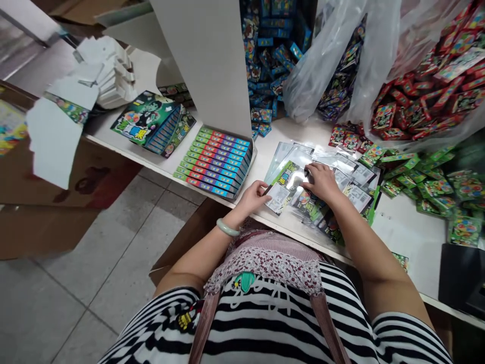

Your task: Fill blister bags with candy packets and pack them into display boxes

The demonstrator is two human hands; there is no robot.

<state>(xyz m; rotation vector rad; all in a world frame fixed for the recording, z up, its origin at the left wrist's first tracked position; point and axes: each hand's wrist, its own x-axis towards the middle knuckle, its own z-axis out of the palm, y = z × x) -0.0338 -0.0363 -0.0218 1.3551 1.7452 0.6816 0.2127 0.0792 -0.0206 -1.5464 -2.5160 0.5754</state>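
Green-and-black printed sheet [287, 176] on white table [420, 263] — left hand [254, 197] narrowly curled at its left edge, right hand [322, 183] over it, thumb parted; firm grip, cannot tell. Step, judged: positioning. Next calls for light edge control.

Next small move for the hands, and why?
Probably slide the green-printed packet free of the overlapping clear packets: the left hand is at its left edge, and the right hand reaches over the pile from the other side.
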